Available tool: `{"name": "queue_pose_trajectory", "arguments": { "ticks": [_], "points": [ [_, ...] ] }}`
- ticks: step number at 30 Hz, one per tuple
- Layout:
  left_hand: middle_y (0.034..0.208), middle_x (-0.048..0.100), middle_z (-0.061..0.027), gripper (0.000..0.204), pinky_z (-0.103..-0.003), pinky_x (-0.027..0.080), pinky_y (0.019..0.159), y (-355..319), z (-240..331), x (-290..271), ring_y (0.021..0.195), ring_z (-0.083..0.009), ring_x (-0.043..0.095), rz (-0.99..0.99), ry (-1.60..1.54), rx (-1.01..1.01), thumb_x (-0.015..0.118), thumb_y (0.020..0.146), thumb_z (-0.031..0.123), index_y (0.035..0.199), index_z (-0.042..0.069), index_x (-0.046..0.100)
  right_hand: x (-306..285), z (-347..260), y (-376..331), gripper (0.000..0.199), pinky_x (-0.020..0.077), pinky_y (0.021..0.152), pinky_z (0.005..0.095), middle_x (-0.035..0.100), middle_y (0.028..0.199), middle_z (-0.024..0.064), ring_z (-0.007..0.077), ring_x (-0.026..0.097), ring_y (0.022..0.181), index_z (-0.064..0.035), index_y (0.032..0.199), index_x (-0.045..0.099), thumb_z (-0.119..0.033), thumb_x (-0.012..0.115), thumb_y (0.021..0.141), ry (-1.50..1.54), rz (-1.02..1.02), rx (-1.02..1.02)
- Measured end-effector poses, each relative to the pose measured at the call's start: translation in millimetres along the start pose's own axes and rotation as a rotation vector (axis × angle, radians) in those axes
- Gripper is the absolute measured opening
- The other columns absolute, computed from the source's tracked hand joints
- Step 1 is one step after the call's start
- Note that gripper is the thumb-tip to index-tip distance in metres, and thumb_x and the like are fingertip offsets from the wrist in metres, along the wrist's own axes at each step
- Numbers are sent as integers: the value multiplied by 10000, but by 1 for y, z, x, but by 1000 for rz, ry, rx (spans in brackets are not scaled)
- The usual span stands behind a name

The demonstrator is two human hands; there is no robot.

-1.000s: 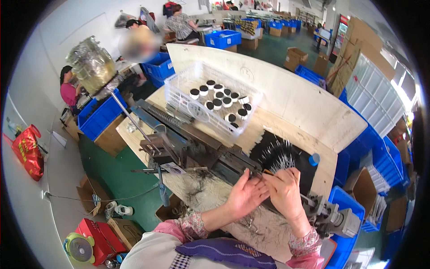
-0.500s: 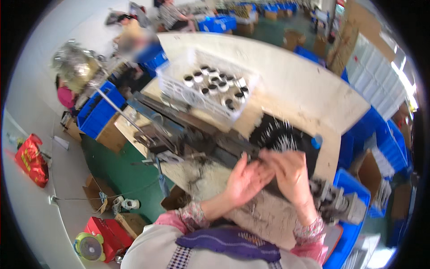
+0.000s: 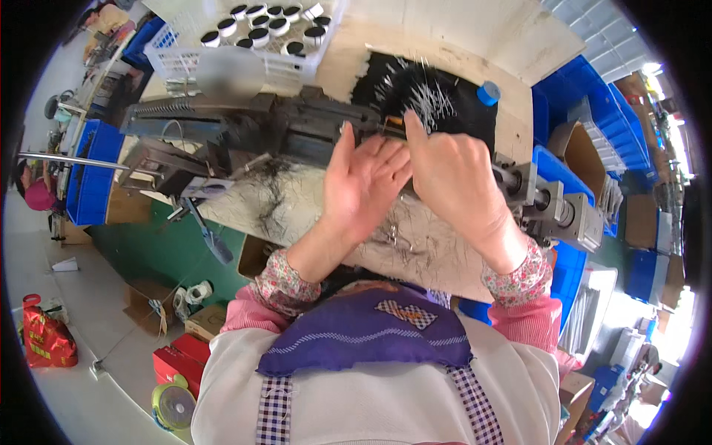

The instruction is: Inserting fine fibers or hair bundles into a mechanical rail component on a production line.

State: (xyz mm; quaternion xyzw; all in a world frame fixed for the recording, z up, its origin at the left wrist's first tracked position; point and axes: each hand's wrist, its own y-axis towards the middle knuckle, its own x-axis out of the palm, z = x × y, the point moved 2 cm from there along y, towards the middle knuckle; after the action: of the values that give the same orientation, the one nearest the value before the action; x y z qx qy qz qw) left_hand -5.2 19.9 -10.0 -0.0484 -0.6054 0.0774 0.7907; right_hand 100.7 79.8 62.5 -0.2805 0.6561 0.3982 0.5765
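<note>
A white basket of black-topped jars sits beside blue bins.

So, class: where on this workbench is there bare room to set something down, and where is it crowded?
Bare board lies at the far right corner of the workbench, beyond the pile of black bristles, right of the white basket. Crowded: the dark machine spans the middle, and both hands, left hand and right hand, cover the hair-strewn near edge.

A single head-worn fisheye camera looks steeply down, close over the left hand and right hand at the workbench, edges bowing toward its rim.
</note>
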Motion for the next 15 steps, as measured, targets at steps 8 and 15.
{"name": "queue_pose_trajectory", "arguments": {
  "ticks": [8, 15],
  "points": [
    [1183, 558, -160, 559, -378, 337, 1054, 0, -1, 12, 1163, -272, 497, 9, 88, -5, 382, 977, 488, 1143, -29, 515, 2, 3, -1, 290, 510, 508, 355, 608, 606, 136, 284, 655, 602, 44, 998, 584, -33, 588, 718, -98, 84, -106],
    [1142, 597, -69, 276, -345, 375, 1030, 13, -8, -10, 1129, -196, 532, 12, 160, -6, 483, 978, 302, 1070, 56, 567, 21, 9, -58, 324, 526, 509, 367, 592, 634, 91, 292, 656, 593, 22, 1012, 493, -54, 602, 716, 158, 85, -25]
  ]
}}
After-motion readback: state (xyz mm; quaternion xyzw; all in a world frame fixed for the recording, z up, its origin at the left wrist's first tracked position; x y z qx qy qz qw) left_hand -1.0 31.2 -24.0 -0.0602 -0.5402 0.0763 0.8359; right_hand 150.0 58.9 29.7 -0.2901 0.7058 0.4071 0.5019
